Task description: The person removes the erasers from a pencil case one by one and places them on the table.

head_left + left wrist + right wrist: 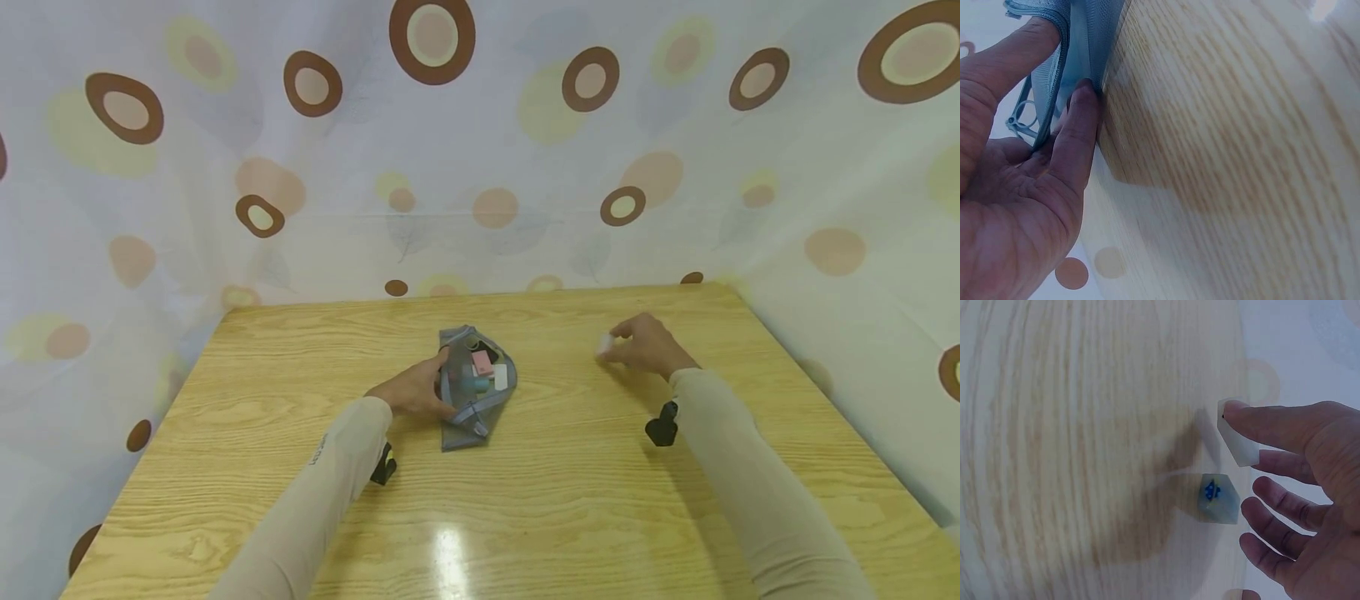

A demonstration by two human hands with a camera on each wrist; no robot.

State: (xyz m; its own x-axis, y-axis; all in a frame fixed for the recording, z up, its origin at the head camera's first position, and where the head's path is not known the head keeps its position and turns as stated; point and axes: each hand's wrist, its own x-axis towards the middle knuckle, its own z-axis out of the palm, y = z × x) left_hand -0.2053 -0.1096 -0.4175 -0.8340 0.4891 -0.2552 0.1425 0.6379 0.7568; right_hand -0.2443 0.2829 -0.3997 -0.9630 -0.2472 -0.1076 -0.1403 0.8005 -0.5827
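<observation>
Spanning the near tabletop [525,533], two pale sleeves [322,483] lead to two hands. The left hand [411,389] has its grip clamped on the edge of one grey pouch [483,404], mid-tabletop, its zip [1065,47] undone and mouth gaping. The pouch looks light, soft and ready to sag; its zipped rim seems the best hold. Inside show at least four things: one pink piece [482,362], one white piece [500,377], one teal piece [482,385] and one dark piece [491,353]; the mesh blurs any others. Farther off, well right of the pouch, the right hand [647,346] pinches one white block [1239,445] between thumb and finger, other fingers loose. It looks light, stiff, smooth and hardly fragile, best taken by opposite faces. Just beside it appears a second, blue-marked block [1219,503], making two. Beyond hangs one spotted curtain [480,142].
</observation>
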